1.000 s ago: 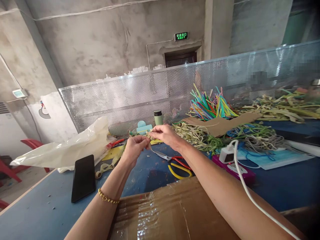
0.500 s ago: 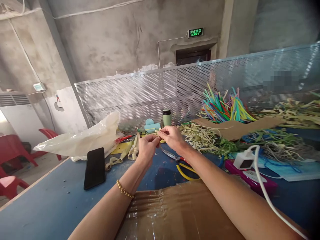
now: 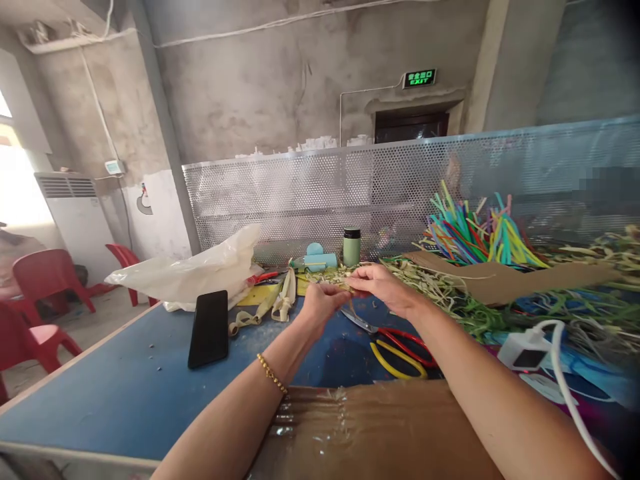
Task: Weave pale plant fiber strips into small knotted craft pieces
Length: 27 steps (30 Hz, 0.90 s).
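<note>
My left hand [image 3: 320, 303] and my right hand [image 3: 383, 287] meet above the blue table [image 3: 115, 393], fingers pinched together on a small pale strip of fibre [image 3: 341, 285] held between them. A gold bead bracelet [image 3: 271, 373] sits on my left wrist. Just below the hands lie scissors with red handles [image 3: 395, 333] and a yellow-handled tool [image 3: 395, 360]. A heap of pale and green strips [image 3: 440, 287] spreads to the right of my right hand.
A black phone [image 3: 209, 328] lies at the left, beside a white plastic bag [image 3: 200, 273]. A cardboard box [image 3: 380, 433] sits under my forearms. Coloured strips [image 3: 475, 233], a cardboard sheet [image 3: 510, 280], a white charger with cable [image 3: 525, 347] and a green bottle [image 3: 351, 247] stand before a perforated metal screen [image 3: 300, 193]. Red chairs [image 3: 45, 280] are at the left.
The view has swung to the left, bringing the red chairs and a white unit into sight. Both hands stay pinched together on the strip, with small finger movements.
</note>
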{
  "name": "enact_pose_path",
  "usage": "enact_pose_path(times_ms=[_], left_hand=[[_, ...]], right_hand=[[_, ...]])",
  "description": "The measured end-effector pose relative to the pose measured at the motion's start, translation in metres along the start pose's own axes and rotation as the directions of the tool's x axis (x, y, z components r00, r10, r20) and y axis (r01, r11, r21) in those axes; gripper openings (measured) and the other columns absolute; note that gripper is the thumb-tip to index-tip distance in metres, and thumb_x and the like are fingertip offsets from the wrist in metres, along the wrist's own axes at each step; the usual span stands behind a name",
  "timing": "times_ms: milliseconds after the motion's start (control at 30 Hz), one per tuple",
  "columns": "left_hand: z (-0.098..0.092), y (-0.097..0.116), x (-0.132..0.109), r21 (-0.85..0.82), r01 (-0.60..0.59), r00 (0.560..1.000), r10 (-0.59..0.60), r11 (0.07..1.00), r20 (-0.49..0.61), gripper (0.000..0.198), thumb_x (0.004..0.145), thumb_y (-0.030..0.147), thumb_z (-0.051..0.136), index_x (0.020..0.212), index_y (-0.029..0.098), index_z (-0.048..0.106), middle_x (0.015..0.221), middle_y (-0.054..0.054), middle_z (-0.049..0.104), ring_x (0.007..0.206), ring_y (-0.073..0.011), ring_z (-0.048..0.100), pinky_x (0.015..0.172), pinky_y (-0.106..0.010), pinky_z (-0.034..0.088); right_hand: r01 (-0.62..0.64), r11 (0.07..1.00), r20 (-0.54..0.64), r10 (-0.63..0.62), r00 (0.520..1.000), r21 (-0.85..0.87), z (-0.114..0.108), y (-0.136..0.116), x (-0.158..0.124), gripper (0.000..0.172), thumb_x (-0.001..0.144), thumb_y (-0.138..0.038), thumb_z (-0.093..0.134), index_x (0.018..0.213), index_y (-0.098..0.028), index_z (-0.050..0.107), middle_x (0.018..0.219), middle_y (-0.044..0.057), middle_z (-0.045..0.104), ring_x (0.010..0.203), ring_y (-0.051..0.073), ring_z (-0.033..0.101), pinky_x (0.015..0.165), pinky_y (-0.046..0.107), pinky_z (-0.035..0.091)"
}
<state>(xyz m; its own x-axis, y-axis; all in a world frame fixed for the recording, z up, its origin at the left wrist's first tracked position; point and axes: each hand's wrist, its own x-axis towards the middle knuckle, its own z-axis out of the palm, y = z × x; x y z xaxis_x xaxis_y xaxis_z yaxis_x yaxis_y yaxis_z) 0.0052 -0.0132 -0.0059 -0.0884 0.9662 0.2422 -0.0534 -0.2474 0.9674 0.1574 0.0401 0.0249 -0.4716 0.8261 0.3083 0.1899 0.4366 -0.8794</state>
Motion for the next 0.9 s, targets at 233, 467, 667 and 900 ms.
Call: enact_pose_path(times_ms=[233,467,667,900], left_hand=[[-0.015,-0.008,0.013,-0.056,0.061,0.983,-0.070,0.997,-0.169,0.019,0.057,0.028,0.081,0.062,0.011,0.073,0.048,0.001,0.054,0.044,-0.0076,0.040,0.046,-0.024,0.027],[-0.028,-0.017,0.024,-0.126,0.046,0.994,-0.058,0.991,-0.096,0.039,0.046,0.037,0.088,0.071,0.010,0.075,0.050,0.000,0.055,0.046,-0.0075,0.042,0.048,-0.024,0.026],[-0.034,-0.009,0.022,-0.210,0.068,0.998,-0.069,0.975,0.001,0.039,0.052,0.038,0.086,0.077,0.010,0.075,0.057,-0.002,0.061,0.050,-0.0093,0.051,0.049,-0.023,0.030],[-0.044,0.004,0.017,-0.078,0.073,0.996,-0.070,0.994,0.047,0.043,0.058,0.049,0.083,0.077,0.011,0.074,0.067,-0.006,0.067,0.056,-0.0116,0.058,0.052,-0.024,0.033]], right_hand=[[-0.199,0.974,-0.121,0.211,0.970,0.108,-0.003,0.013,0.004,0.035,0.080,-0.047,0.069,0.078,-0.012,0.068,0.082,0.009,0.070,0.065,0.014,0.061,0.053,0.023,0.041],[-0.108,0.993,0.013,0.107,0.994,0.054,0.027,0.018,0.002,0.033,0.067,-0.044,0.079,0.067,-0.013,0.068,0.067,0.003,0.065,0.062,0.012,0.056,0.053,0.023,0.036],[-0.073,0.994,-0.034,0.076,0.997,0.076,0.027,0.018,0.004,0.025,0.066,-0.035,0.076,0.063,-0.013,0.066,0.057,0.001,0.061,0.055,0.011,0.052,0.051,0.024,0.034],[-0.055,0.996,-0.042,0.058,0.997,0.073,0.018,0.008,-0.001,0.022,0.070,-0.031,0.073,0.062,-0.013,0.066,0.056,0.003,0.063,0.053,0.010,0.051,0.051,0.024,0.034]])
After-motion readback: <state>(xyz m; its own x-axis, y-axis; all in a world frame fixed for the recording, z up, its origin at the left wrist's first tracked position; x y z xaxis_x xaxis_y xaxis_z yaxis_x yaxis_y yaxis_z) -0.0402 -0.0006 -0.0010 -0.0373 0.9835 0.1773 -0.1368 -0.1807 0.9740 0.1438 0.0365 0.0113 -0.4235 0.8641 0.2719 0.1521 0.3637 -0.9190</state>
